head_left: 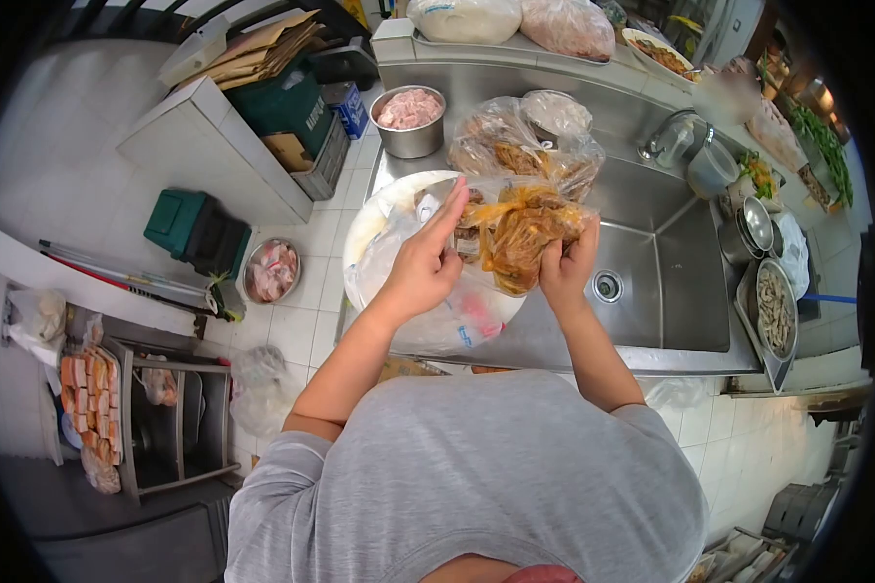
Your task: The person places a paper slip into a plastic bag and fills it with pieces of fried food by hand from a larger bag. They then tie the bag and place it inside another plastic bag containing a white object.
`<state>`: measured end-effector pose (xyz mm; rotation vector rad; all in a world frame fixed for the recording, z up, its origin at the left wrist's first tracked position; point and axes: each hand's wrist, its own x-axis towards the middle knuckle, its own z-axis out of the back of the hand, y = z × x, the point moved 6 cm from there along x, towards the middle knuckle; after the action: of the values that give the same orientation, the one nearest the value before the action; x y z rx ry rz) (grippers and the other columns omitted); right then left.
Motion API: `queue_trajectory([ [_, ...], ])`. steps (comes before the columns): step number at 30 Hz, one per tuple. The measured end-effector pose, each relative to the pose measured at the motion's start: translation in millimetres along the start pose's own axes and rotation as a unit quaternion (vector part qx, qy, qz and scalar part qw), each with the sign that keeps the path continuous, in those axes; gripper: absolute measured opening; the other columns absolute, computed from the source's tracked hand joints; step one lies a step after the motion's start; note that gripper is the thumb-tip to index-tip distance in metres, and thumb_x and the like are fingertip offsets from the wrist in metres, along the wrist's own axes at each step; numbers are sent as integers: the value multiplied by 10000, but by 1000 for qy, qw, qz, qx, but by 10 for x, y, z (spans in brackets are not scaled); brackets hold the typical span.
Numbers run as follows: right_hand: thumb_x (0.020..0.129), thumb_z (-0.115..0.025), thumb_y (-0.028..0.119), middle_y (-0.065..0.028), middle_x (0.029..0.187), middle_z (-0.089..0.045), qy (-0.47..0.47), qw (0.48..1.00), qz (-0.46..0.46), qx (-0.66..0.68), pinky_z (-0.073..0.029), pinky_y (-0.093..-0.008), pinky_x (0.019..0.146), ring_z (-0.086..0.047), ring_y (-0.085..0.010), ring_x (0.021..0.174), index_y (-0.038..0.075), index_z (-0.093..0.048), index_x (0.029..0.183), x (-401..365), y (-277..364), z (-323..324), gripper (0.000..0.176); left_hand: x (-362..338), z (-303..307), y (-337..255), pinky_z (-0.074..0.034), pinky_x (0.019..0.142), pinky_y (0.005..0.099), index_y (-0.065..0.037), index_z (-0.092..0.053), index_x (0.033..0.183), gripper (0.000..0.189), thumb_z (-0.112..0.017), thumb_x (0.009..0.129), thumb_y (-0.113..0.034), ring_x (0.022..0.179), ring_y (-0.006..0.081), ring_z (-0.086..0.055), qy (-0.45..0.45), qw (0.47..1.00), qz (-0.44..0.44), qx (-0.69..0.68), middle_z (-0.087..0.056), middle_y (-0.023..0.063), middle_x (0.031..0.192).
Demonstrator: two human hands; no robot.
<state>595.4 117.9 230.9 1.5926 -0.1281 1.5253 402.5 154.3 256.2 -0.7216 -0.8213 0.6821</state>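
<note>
My right hand [572,260] grips a clear plastic bag [523,241] with brown, saucy food inside, lifted over the near left side of the sink. My left hand [428,255] is beside that bag, its fingers stretched out and flat, palm turned toward it. Under both hands sits a wide white basin [367,243] lined with crumpled clear plastic [408,311]. Behind the held bag lies another clear bag [491,136] of brown food, with a plastic-wrapped round container [557,115] next to it.
A metal pot of raw meat [410,119] stands at the counter's back left. To the right are the steel sink [666,282], a faucet [663,131] and a tray of pale food [774,309]. On the floor at left sits a bowl of meat [271,272].
</note>
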Motion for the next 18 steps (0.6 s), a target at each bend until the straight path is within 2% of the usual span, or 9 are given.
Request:
queue_trajectory([
  [3,696,-491,-22,-202,969,-492,-2,1000,-7,14,-396,-421,824,-473,-376,884,-33,-512,1002,99,29,6,307,9,3,47,-418,742,204,-148,-258,1452,784,-413,734,126,1124,119,-508,14,996,32,-78,-241,64,1519],
  [9,694,-490,-26,-196,929,-495,24,1000,3,10,-408,-434,775,-471,-379,843,-21,-527,972,191,71,-80,281,-21,55,129,-402,697,179,-149,-237,1461,789,-420,741,120,1016,58,-504,-5,993,48,-106,-277,87,1504],
  [10,692,-496,-26,-195,922,-491,32,999,5,9,-407,-436,771,-471,-377,843,-21,-526,968,183,75,-120,278,-29,70,79,-389,667,170,-148,-224,1466,802,-418,739,127,913,33,-493,0,993,56,-104,-295,79,1497],
  [13,675,-546,-20,-193,899,-477,104,994,39,-18,-411,-446,762,-474,-376,860,-18,-511,939,295,167,-366,266,35,30,177,-378,638,168,-139,-214,1469,803,-412,740,131,805,22,-465,13,981,84,-172,-275,63,1507],
  [14,679,-562,0,-189,900,-480,143,987,66,-39,-414,-444,768,-478,-374,872,-16,-508,936,325,206,-512,263,97,16,189,-363,600,166,-127,-207,1471,812,-418,734,140,722,18,-428,-2,976,62,-207,-421,59,1401],
  [17,697,-585,60,-183,927,-510,291,947,103,-89,-419,-444,795,-499,-360,891,-10,-515,929,391,173,-1038,252,284,93,203,-346,567,162,-128,-210,1473,816,-422,731,140,657,5,-398,-13,970,74,-230,-559,15,1074],
  [18,704,-588,80,-182,940,-523,348,926,103,-102,-420,-444,805,-507,-354,894,-9,-520,928,345,118,-1233,250,345,120,227,-355,559,166,-121,-231,1466,802,-425,730,134,638,9,-399,-26,970,71,-231,-514,-8,1033],
])
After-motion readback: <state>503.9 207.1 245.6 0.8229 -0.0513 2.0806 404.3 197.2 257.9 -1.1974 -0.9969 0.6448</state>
